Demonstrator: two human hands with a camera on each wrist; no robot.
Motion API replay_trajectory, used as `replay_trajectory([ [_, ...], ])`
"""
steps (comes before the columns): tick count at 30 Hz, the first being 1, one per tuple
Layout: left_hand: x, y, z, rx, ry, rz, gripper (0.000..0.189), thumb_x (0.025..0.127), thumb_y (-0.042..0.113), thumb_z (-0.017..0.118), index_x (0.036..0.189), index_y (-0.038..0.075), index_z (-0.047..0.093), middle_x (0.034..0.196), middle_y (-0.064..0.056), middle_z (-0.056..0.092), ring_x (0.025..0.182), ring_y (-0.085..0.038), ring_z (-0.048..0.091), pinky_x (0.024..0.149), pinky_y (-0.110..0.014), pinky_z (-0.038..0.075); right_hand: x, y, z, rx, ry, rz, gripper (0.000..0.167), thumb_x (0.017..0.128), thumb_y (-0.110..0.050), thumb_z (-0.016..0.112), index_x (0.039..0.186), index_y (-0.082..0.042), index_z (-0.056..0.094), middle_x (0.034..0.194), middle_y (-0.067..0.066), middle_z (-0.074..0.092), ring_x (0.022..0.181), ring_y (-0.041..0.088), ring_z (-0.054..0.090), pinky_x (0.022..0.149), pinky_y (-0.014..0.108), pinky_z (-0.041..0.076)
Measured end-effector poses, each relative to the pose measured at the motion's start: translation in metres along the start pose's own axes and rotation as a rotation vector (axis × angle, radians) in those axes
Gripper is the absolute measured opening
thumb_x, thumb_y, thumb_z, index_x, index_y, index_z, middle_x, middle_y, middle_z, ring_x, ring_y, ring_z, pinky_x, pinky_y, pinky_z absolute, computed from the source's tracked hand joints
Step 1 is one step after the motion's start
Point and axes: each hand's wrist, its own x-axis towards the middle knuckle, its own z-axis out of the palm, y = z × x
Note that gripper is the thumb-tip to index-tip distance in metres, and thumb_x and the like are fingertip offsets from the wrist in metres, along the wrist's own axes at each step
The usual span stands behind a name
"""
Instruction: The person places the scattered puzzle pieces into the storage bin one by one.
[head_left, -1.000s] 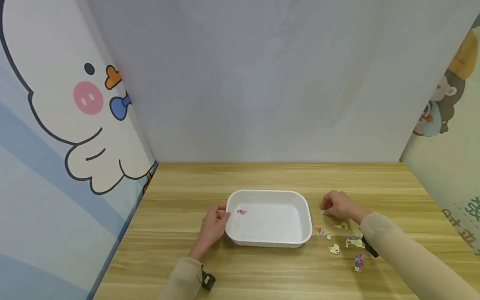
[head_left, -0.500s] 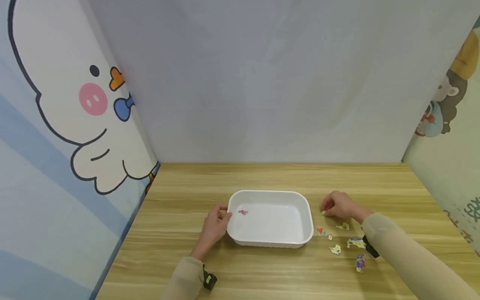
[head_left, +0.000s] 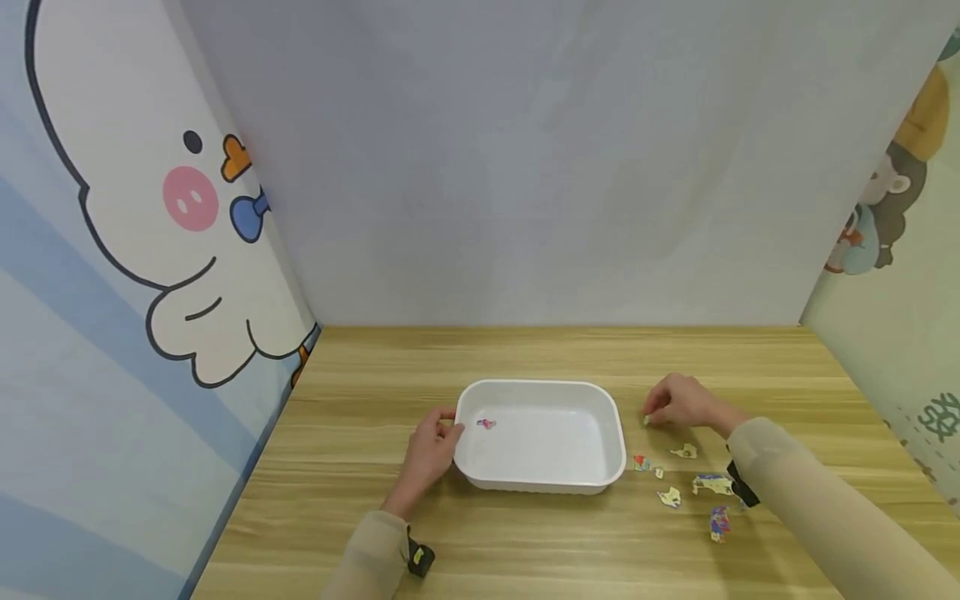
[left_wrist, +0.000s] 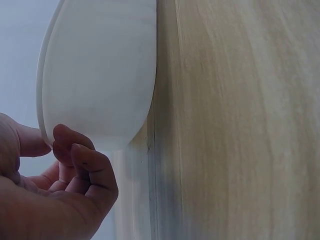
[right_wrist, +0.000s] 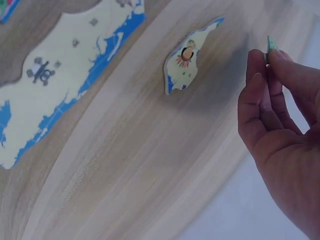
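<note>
My left hand (head_left: pixel 429 454) pinches the left rim of a white plastic basin (head_left: pixel 543 450), thumb on the inner side and fingers outside, as the left wrist view shows. A small pink-and-purple puzzle piece (head_left: pixel 486 423) lies in the basin near its left end. To the right of the basin, my right hand (head_left: pixel 678 402) pinches a small green puzzle piece (right_wrist: pixel 271 44) between thumb and index finger, just above the table. Closest to that hand lies a cream map-like puzzle piece (right_wrist: pixel 184 62) with blue edging. Beyond it is a longer cream-and-blue piece (right_wrist: pixel 60 75).
Near the basin's right corner lie a red-and-blue piece (head_left: pixel 641 462) and a tiny cream piece (head_left: pixel 659 472). Toward the front are a cream piece (head_left: pixel 670 497) and a purple-red piece (head_left: pixel 719 523). A grey curtain (head_left: pixel 555 167) hangs behind the wooden table (head_left: pixel 375 358).
My right hand has risen very slightly with the green puzzle piece between its fingertips. The left hand keeps its hold on the basin rim, and the basin stays in place.
</note>
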Motion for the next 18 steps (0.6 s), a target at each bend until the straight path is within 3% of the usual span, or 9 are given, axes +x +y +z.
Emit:
replay_trajectory([
  [10,-0.001,-0.001,-0.002,0.014,0.007,0.001,0.025,0.094,0.008,0.058,0.116,-0.004,0.057,0.075,-0.014,0.058,0.061,-0.017,0.052,0.053,-0.029,0.045,0.009,-0.013,-0.011,0.123,-0.035,0.057,0.005,0.082,0.001,0.067,0.087,0.002,0.069,0.075,0.004,0.066,0.063,0.018,0.058,0.056,0.03,0.048],
  [18,-0.001,-0.001,-0.002,0.01,0.003,-0.005,0.025,0.094,0.009,0.058,0.117,-0.002,0.057,0.078,-0.016,0.059,0.063,-0.018,0.053,0.053,-0.029,0.045,0.02,-0.031,-0.024,0.103,-0.028,0.052,0.007,0.086,0.002,0.064,0.091,0.005,0.068,0.08,0.01,0.067,0.071,0.019,0.062,0.059,0.032,0.05],
])
